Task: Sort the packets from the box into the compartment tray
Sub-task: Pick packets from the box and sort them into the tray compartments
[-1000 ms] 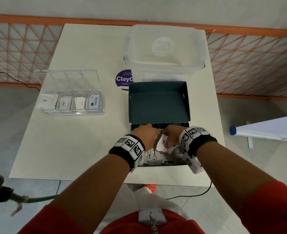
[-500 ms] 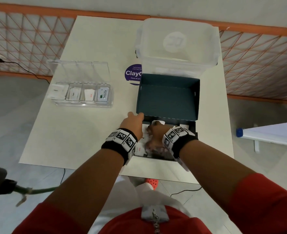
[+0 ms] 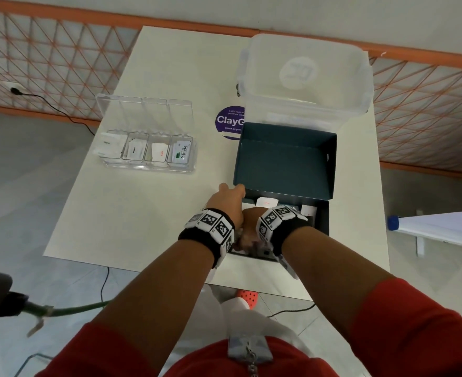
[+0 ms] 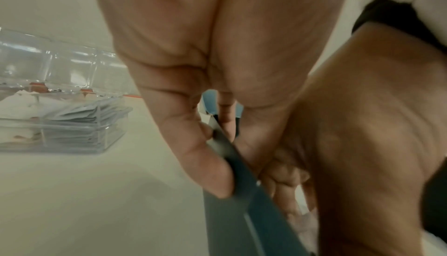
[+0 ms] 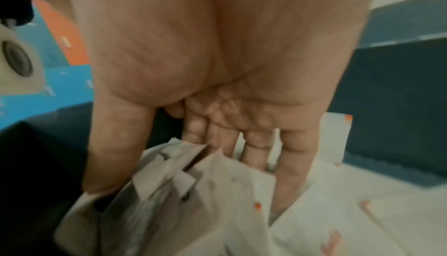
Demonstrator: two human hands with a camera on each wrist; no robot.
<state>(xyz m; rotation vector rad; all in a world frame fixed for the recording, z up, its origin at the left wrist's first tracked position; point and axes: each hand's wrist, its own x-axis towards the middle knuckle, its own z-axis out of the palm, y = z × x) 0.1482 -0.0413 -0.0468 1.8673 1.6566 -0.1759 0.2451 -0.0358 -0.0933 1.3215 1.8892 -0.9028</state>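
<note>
Since a second ago the left hand [image 3: 228,198] has slid off the packets to the box's left wall, and the right hand [image 3: 251,227] has sunk deeper inside. Head view: the dark box [image 3: 284,159] sits right of centre, lid standing open; loose white packets [image 3: 266,201] peek out beyond the wrists. The compartment tray [image 3: 145,148] waits at centre left, a packet in each of its four slots, with the clear tub [image 3: 306,74] at upper right of the white table [image 3: 132,213]. Left wrist view: thumb [image 4: 205,164] outside, fingers inside — it pinches the box wall [image 4: 232,193]. The tray [image 4: 55,118] lies at left, stacked with packets. Right wrist view, blurred: thumb [image 5: 113,149] and fingers [image 5: 292,157] curl down around a bunch of packets [image 5: 188,193], more lying loose at lower right.
</note>
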